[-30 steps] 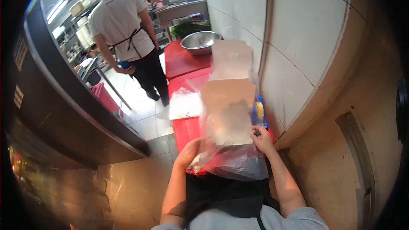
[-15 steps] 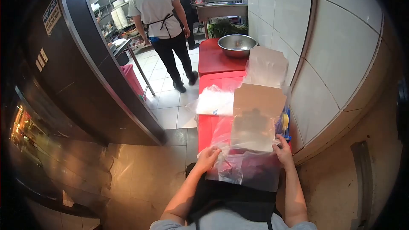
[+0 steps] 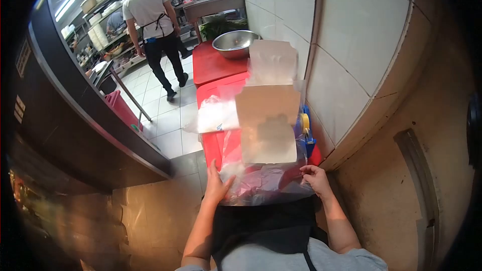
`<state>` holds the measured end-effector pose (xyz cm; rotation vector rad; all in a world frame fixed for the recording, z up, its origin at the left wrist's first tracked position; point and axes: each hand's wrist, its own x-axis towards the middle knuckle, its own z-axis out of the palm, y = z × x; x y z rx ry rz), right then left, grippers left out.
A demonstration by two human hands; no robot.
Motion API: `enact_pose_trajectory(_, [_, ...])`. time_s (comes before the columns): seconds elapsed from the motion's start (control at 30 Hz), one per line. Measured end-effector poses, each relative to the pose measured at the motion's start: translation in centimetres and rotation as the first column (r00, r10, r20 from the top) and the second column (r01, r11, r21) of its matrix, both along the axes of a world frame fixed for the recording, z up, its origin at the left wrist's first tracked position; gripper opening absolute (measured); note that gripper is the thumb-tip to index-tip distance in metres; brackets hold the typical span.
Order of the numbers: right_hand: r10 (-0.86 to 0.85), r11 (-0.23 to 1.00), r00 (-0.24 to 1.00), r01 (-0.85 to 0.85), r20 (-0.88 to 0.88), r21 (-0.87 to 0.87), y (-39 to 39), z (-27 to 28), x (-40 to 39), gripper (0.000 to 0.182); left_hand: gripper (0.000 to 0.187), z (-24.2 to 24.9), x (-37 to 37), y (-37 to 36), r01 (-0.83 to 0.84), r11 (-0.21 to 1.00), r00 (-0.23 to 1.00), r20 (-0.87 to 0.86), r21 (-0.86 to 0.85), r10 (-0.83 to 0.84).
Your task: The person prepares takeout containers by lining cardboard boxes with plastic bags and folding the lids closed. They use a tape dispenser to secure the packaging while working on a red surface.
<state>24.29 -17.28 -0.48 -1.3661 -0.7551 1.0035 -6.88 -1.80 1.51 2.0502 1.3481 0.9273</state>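
A clear plastic bag (image 3: 261, 185) lies spread over the near end of a red surface, close to my apron. My left hand (image 3: 217, 186) is at the bag's left side, thumb and fingers apart. At its right edge my right hand (image 3: 316, 180) has thumb and fingertips pinched together on the plastic. Just beyond both hands is an opened cardboard box (image 3: 268, 101), its brown flap up and its paler part toward me. Clear plastic shows around its sides. Another cardboard piece (image 3: 273, 60) stands behind it, partly covered by clear film.
A white plastic-wrapped pack (image 3: 218, 115) lies left of the box. To the right is a blue tape dispenser (image 3: 309, 135) by the tiled wall (image 3: 346, 80). A steel bowl (image 3: 235, 45) sits at the far end. A co-worker (image 3: 153, 25) walks in the kitchen ahead.
My left hand has opened from its pinch on the plastic and moved down its left side. My right hand stays at the right edge. The view has turned right; the co-worker has walked farther away.
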Motion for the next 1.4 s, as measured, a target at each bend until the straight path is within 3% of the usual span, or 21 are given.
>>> enact_pose_trajectory(0.1, [0.016,0.999,0.999,-0.017,-0.03,-0.036,0.0,-0.7,0.2,0.027,0.058,4.6,1.9,0.3,0.091,0.925,0.995,0.013,0.37,-0.103])
enact_pose_trajectory(0.13, [0.021,0.999,1.0,-0.02,0.011,-0.036,0.0,-0.6,0.1,0.027,0.058,6.2,2.9,0.2,0.231,0.91,0.971,-0.022,0.343,-0.238])
enact_pose_trajectory(0.17, [0.026,0.999,0.998,-0.024,0.053,-0.036,0.0,-0.5,0.0,0.027,0.059,6.6,4.0,0.8,0.441,0.844,0.898,-0.164,0.307,-0.409])
enact_pose_trajectory(0.23, [0.036,0.999,0.992,-0.033,0.122,-0.033,-0.2,-0.5,0.1,0.028,0.063,7.0,6.4,2.1,0.782,0.605,0.608,-0.4,0.15,-0.686])
enact_pose_trajectory(0.47, [0.068,0.997,0.927,-0.053,0.369,-0.053,-0.9,1.0,-0.1,0.032,0.077,0.4,14.1,7.5,0.665,0.711,0.352,-0.742,-0.231,-0.571])
enact_pose_trajectory(0.53, [0.069,0.998,0.905,-0.057,0.42,-0.04,-1.2,1.2,-0.4,0.035,0.078,-0.5,13.9,7.7,0.668,0.712,0.381,-0.722,-0.218,-0.578])
enact_pose_trajectory(0.63, [0.174,0.977,0.887,-0.102,0.428,-0.185,-1.4,2.3,-0.3,0.034,0.079,-1.0,13.9,7.6,0.655,0.715,0.394,-0.699,-0.243,-0.598])
enact_pose_trajectory(0.67, [0.136,0.98,0.692,0.009,0.709,-0.196,-1.5,3.5,-0.8,0.035,0.079,-0.9,13.7,7.4,0.648,0.717,0.393,-0.693,-0.258,-0.605])
enact_pose_trajectory(0.7, [0.104,0.98,0.41,0.114,0.906,-0.164,-1.5,4.9,-1.5,0.035,0.08,-0.8,13.8,7.4,0.63,0.727,0.386,-0.702,-0.273,-0.599])
enact_pose_trajectory(0.73, [0.081,0.975,0.078,0.201,0.994,-0.096,-1.1,6.2,-2.2,0.036,0.08,-0.4,13.8,7.3,0.611,0.736,0.376,-0.713,-0.29,-0.592])
enact_pose_trajectory(0.83, [-0.014,0.999,0.358,-0.031,0.934,0.027,2.7,10.2,-2.8,0.038,0.081,-0.1,13.8,6.8,0.568,0.748,0.337,-0.733,-0.343,-0.591])
enact_pose_trajectory(0.9, [0.0,0.931,0.452,-0.327,0.892,0.166,7.0,11.5,-3.4,0.036,0.082,0.0,14.2,6.6,0.553,0.746,0.316,-0.735,-0.372,-0.6])
enact_pose_trajectory(0.97, [0.247,0.913,0.652,-0.406,0.717,0.054,13.0,6.6,-2.9,0.034,0.084,0.1,14.3,6.7,0.542,0.739,0.296,-0.732,-0.4,-0.614])
enact_pose_trajectory(1.03, [0.251,0.959,0.732,-0.278,0.633,-0.058,17.3,1.1,-2.7,0.032,0.083,0.2,14.7,6.7,0.49,0.743,0.273,-0.729,-0.456,-0.628])
enact_pose_trajectory(1.13, [0.211,0.971,0.851,-0.129,0.481,-0.199,19.0,-0.9,-2.7,0.032,0.083,-1.1,14.4,7.2,0.477,0.732,0.308,-0.687,-0.487,-0.658])
enact_pose_trajectory(1.33, [0.097,0.991,0.884,-0.043,0.458,-0.127,20.0,-5.5,-1.8,0.032,0.077,-1.9,15.3,7.8,0.437,0.74,0.275,-0.708,-0.511,-0.651])
enact_pose_trajectory(1.4, [0.109,0.983,0.831,-0.009,0.546,-0.183,19.8,-5.6,-1.9,0.032,0.078,-3.7,15.4,8.4,0.472,0.729,0.337,-0.663,-0.496,-0.669])
